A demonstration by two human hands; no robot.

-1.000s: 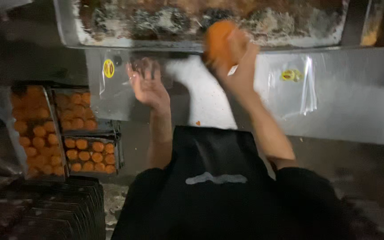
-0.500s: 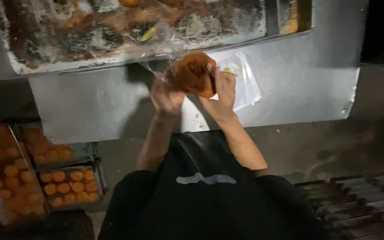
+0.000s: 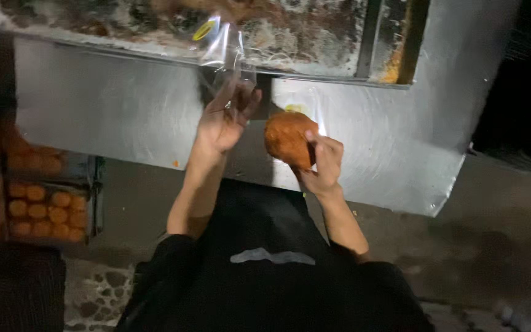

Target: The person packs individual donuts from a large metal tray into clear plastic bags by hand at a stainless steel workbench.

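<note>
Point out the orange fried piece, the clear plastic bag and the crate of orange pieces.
orange fried piece (image 3: 287,138), head view, middle of its crust.
clear plastic bag (image 3: 222,46), head view, upper part above the left hand.
crate of orange pieces (image 3: 47,209), head view, among its rows.

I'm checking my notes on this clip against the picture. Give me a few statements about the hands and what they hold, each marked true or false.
1. The right hand holds a round orange-brown piece of food. True.
2. The left hand rests flat on the metal table. False: it is raised and pinches a clear plastic bag.
3. The food is already inside the bag. False: it is beside the bag, apart from it.
4. Crates of small orange pieces stand to the person's left. True.
5. Both hands hold the food. False: only the right hand does.
</note>
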